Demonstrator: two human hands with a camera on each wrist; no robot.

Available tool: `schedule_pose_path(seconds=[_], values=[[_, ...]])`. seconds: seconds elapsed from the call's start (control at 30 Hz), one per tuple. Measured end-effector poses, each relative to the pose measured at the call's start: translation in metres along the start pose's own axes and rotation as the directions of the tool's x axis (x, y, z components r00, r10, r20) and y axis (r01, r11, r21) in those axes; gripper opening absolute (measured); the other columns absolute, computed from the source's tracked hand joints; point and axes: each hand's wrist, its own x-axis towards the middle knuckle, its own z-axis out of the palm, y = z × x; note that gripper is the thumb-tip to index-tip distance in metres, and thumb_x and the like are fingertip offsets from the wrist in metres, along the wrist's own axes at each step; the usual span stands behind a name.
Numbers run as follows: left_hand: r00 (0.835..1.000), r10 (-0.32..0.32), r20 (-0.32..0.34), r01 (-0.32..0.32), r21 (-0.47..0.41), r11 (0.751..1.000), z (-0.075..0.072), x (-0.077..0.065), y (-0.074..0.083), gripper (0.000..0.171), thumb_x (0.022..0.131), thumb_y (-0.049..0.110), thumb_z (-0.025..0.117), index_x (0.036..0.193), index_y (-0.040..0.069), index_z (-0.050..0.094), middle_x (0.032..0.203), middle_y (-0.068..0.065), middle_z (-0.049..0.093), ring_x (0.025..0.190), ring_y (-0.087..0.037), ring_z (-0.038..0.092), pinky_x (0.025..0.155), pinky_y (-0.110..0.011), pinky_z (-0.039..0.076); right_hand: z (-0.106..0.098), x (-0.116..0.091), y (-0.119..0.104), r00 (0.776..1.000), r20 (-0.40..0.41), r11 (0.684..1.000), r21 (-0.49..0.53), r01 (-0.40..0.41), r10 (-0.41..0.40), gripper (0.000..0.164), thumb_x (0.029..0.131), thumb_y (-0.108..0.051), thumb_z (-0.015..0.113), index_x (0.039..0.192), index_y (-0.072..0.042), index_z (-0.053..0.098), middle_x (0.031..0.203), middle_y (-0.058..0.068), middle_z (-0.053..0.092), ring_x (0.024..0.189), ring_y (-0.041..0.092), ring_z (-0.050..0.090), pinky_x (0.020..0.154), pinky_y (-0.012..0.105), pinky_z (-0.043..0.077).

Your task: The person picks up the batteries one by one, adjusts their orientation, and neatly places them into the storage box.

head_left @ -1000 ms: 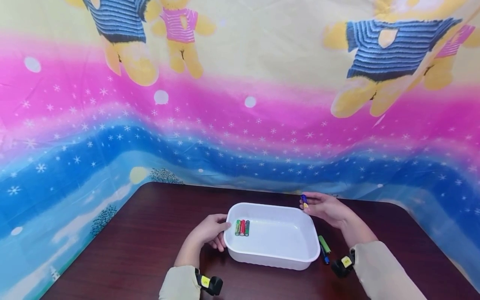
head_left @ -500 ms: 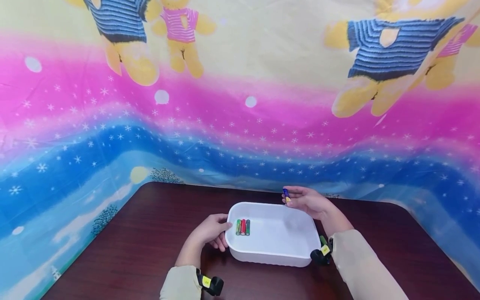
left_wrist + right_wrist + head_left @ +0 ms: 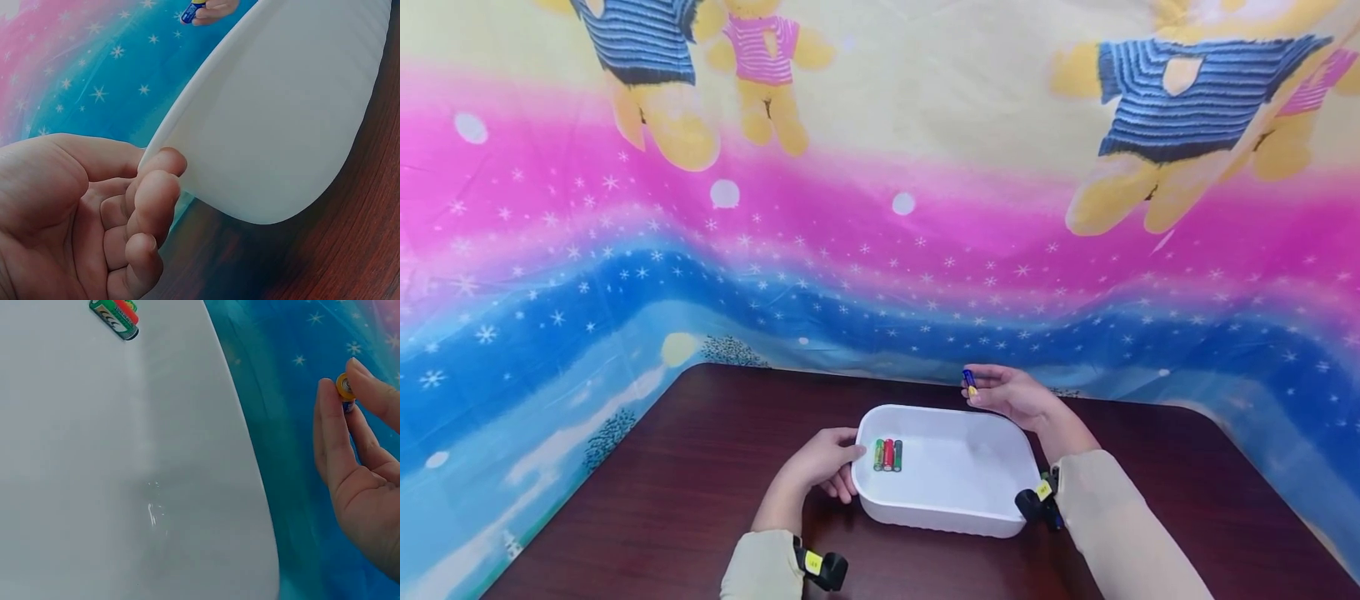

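Observation:
A white plastic basin sits on the dark table. My left hand grips its left rim, thumb on top and fingers curled beneath, as the left wrist view shows of the basin wall too. Between thumb and fingers my right hand pinches a blue and yellow battery, held above the basin's far right rim. The right wrist view catches that battery's yellow end. Inside the basin, at its left, a green battery, a red battery and a dark green battery lie side by side.
Beside the basin's right wall, a blue battery is mostly hidden by the right wrist camera. The dark wooden table ends at a patterned cloth backdrop behind.
My right hand has moved left and slightly up with the blue and yellow battery, from beyond the basin's right corner to behind its far rim. My left hand keeps its grip.

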Motion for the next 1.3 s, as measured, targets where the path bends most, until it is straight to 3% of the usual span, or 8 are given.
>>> schedule_pose_path(seconds=[0.2,0.5,0.6,0.8,0.9,1.13,1.2,1.3], values=[[1.0,-0.001,0.004,0.001,-0.002,1.0,0.0,0.001,0.001,0.046,0.095,0.017,0.051,0.136,-0.001,0.04,0.052,-0.012,0.059,0.039,-0.017,0.057,0.039,-0.026,0.045,0.0,0.009,0.008,0.999,0.044,1.0,0.005,0.007,-0.008,0.07,0.081,0.011,0.062,0.141,0.008,0.026,0.111,0.012,0.059,0.098,0.023,0.063,0.088,0.036,0.047],[1.0,-0.011,0.005,0.011,-0.009,1.0,0.003,0.002,0.002,0.048,0.095,0.019,0.052,0.137,-0.001,0.039,0.053,-0.012,0.059,0.04,-0.017,0.058,0.039,-0.025,0.045,0.003,0.022,0.025,0.999,0.048,0.998,-0.055,-0.014,0.017,0.07,0.078,0.01,0.066,0.14,0.005,0.033,0.13,0.032,0.042,0.099,0.024,0.062,0.086,0.035,0.049],[1.0,-0.019,-0.001,0.019,-0.008,1.0,0.003,0.001,0.003,0.048,0.095,0.019,0.052,0.137,-0.001,0.039,0.053,-0.013,0.059,0.04,-0.018,0.058,0.039,-0.025,0.045,0.006,0.023,0.029,0.993,0.118,0.993,-0.122,-0.006,0.02,0.07,0.075,0.01,0.068,0.137,0.005,0.036,0.122,0.028,0.049,0.099,0.026,0.061,0.084,0.037,0.05],[0.999,-0.029,-0.015,0.029,-0.009,1.0,0.002,-0.001,0.005,0.048,0.095,0.018,0.052,0.137,-0.001,0.039,0.053,-0.013,0.059,0.04,-0.018,0.058,0.039,-0.024,0.045,0.013,0.024,0.031,0.96,0.272,0.964,-0.264,0.016,0.059,0.063,0.073,0.01,0.07,0.13,0.006,0.043,0.111,0.018,0.057,0.096,0.028,0.063,0.081,0.039,0.051],[0.999,-0.031,-0.016,0.031,-0.014,0.999,0.001,0.0,0.005,0.048,0.095,0.018,0.051,0.136,-0.002,0.039,0.052,-0.013,0.059,0.04,-0.018,0.058,0.039,-0.024,0.044,0.02,0.026,0.034,0.956,0.28,0.914,-0.404,0.036,0.086,0.057,0.074,0.001,0.074,0.125,0.002,0.05,0.109,0.013,0.062,0.096,0.024,0.063,0.08,0.036,0.052],[0.999,-0.038,-0.027,0.038,-0.015,0.999,0.001,0.0,0.004,0.047,0.095,0.019,0.051,0.136,-0.001,0.039,0.052,-0.012,0.058,0.039,-0.017,0.057,0.039,-0.024,0.044,0.045,0.035,0.043,0.961,0.262,0.738,-0.665,0.111,0.092,0.049,0.07,-0.013,0.08,0.113,-0.005,0.058,0.096,0.003,0.067,0.091,0.016,0.061,0.081,0.033,0.049],[0.999,-0.038,-0.025,0.037,-0.016,0.999,0.001,-0.001,0.004,0.047,0.096,0.018,0.051,0.136,-0.001,0.039,0.052,-0.012,0.058,0.039,-0.017,0.057,0.038,-0.024,0.044,0.052,0.037,0.046,0.964,0.254,0.679,-0.722,0.132,0.082,0.045,0.069,-0.015,0.082,0.107,-0.006,0.06,0.089,0.0,0.067,0.084,0.014,0.061,0.076,0.031,0.049],[0.999,-0.036,-0.019,0.036,-0.019,0.999,0.001,0.0,0.004,0.047,0.096,0.018,0.05,0.137,-0.001,0.039,0.052,-0.013,0.058,0.039,-0.017,0.057,0.038,-0.024,0.044,0.062,0.037,0.049,0.964,0.258,0.56,-0.81,0.176,0.069,0.043,0.067,-0.021,0.083,0.1,-0.009,0.06,0.077,-0.004,0.062,0.073,0.01,0.057,0.068,0.027,0.047]])
